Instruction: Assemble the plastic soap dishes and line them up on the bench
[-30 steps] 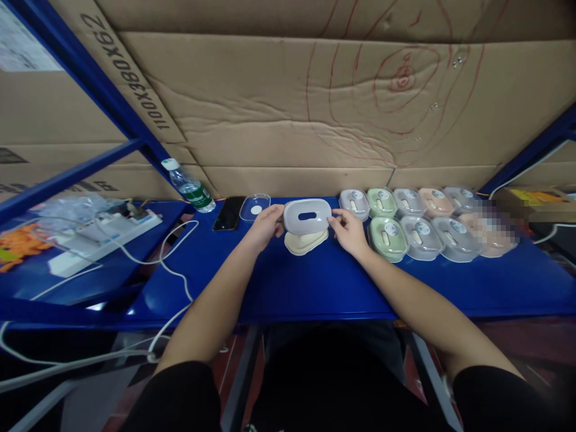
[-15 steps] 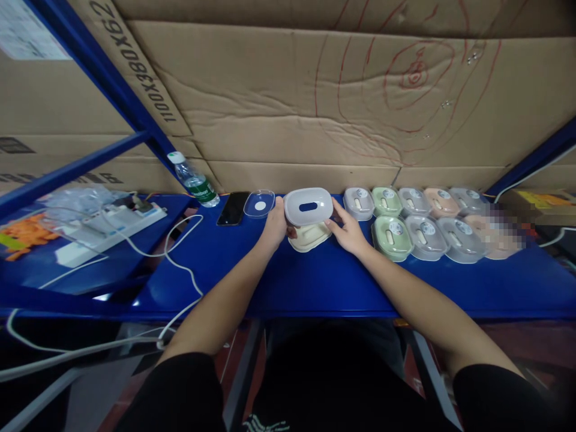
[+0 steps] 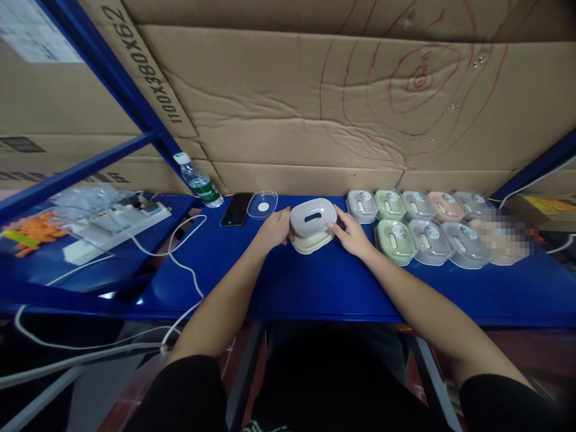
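On the blue shelf (image 3: 315,288) lies a cream oval base (image 3: 312,242). A grey-white oval tray with a slot (image 3: 313,218) sits tilted on top of it. My left hand (image 3: 273,228) grips the tray's left end and my right hand (image 3: 350,231) grips its right end, fingers curled round the rim. A clear oval lid (image 3: 261,205) lies just left of my left hand. To the right stand two rows of finished oval boxes with clear lids (image 3: 423,223), in grey, green and peach.
A black phone (image 3: 236,209) and a tilted water bottle (image 3: 198,180) lie at the back left. A white power strip (image 3: 117,223) with white cables (image 3: 180,273) sits on the left shelf. Cardboard (image 3: 315,108) forms the back wall. A blue upright (image 3: 121,84) slants at left.
Both hands have lowered the slotted tray from a raised position down onto the cream base. The view has shifted slightly.
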`<state>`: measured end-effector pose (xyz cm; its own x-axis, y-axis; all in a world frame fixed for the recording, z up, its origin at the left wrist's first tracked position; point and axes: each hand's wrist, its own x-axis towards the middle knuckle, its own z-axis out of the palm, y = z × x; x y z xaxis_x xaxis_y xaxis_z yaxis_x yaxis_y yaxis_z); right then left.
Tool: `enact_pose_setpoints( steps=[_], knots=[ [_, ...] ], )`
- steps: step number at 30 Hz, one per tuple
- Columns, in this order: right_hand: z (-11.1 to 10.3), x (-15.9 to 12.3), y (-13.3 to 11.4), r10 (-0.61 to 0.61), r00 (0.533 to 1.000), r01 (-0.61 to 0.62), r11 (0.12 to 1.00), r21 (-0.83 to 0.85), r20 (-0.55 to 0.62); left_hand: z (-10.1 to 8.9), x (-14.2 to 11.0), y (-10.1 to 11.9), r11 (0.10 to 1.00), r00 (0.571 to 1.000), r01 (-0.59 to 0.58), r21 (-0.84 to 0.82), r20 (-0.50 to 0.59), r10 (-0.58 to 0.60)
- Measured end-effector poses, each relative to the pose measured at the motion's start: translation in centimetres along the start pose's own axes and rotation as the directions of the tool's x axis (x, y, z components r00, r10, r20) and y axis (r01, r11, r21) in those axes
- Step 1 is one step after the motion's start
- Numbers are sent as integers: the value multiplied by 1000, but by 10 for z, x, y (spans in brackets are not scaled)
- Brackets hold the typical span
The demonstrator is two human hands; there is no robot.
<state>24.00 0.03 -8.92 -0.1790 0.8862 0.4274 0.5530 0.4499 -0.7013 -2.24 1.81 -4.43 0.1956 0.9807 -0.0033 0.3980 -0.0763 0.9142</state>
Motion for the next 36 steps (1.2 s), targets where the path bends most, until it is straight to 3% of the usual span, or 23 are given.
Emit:
enact_pose_setpoints(
  steps=[4, 9, 18, 23, 29, 36],
  knots=[
    [1, -2, 1, -2, 1000, 3, 999, -34, 26, 0, 0, -1, 999, 999, 32, 1, 39, -32],
    [0, -2, 2, 4, 999, 0, 998, -69, 48, -2, 2, -1, 987, 982, 102, 121, 148, -120],
    [-2, -3, -2, 68, 994, -57, 990, -129, 83, 0, -1, -2, 948, 943, 150, 280, 248, -222],
    [-4, -2, -5, 68, 991, -54, 991, -121, 113, 1, 0, -4, 943, 936, 147, 300, 266, -231],
    [-7, -1, -11, 130, 983, -108, 980, -166, 129, -1, 0, 1, 899, 887, 136, 417, 353, -298],
    [-8, -1, -13, 147, 979, -119, 974, -192, 140, 1, 3, -3, 913, 888, 79, 400, 389, -248]
  ],
)
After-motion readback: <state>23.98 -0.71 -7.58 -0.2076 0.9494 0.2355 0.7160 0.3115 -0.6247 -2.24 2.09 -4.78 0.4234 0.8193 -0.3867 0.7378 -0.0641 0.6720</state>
